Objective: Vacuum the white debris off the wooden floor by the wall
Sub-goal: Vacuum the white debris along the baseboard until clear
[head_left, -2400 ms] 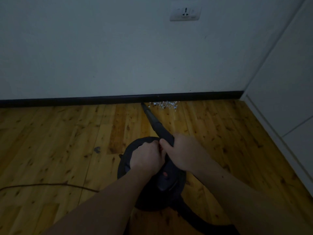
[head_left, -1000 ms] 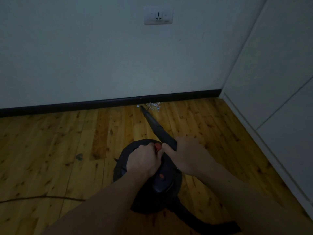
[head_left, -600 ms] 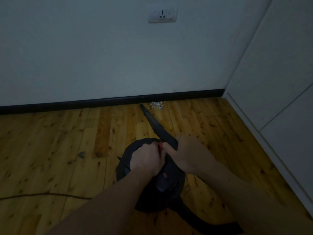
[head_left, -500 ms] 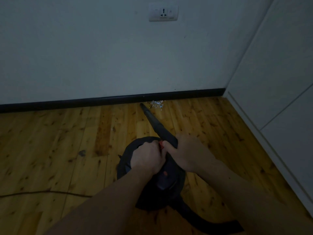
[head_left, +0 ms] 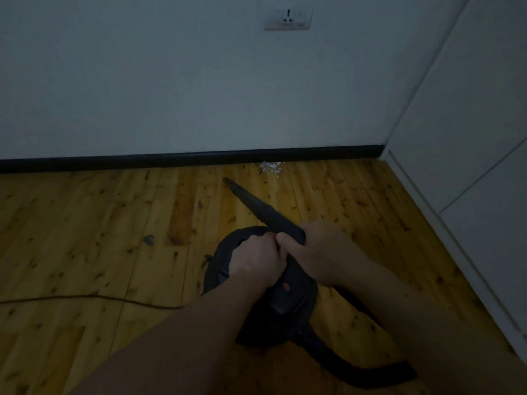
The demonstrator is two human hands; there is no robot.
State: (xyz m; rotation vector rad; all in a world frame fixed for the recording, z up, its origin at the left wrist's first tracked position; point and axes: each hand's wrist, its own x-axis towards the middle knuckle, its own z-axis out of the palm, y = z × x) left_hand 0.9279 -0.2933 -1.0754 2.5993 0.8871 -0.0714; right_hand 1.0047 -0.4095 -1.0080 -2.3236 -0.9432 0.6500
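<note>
Two hands on one black handheld vacuum [head_left: 273, 280], held low over the wooden floor [head_left: 85, 238]. Left hand [head_left: 256, 260] wraps the top handle, grip closed around it. Right hand [head_left: 322, 252] clamps the base of the tapered nozzle [head_left: 256, 208], grip closed there too, thumb lying near a small red switch. Light is dim; finer detail is lost.

White debris [head_left: 268, 166]: a small loose scatter of flecks lying right against the black baseboard [head_left: 142, 161], below the wall socket [head_left: 287, 19]. Nozzle tip sits near the patch but apart from it, a little to the left and back from the wall, angled down at the boards.

A thin cord [head_left: 85, 297] trails off left across the floor. A dark strap or bag part [head_left: 370, 372] hangs behind the body.

Handling, as a judgement: the body looks rigid plastic and bulky enough to want both hands; handle carries the weight, the nozzle base steers. The flecks look light, dry and easily scattered by airflow or a nudge, so the tip should close in slowly along the baseboard. Some debris remains, so the job reads as unfinished.
</note>
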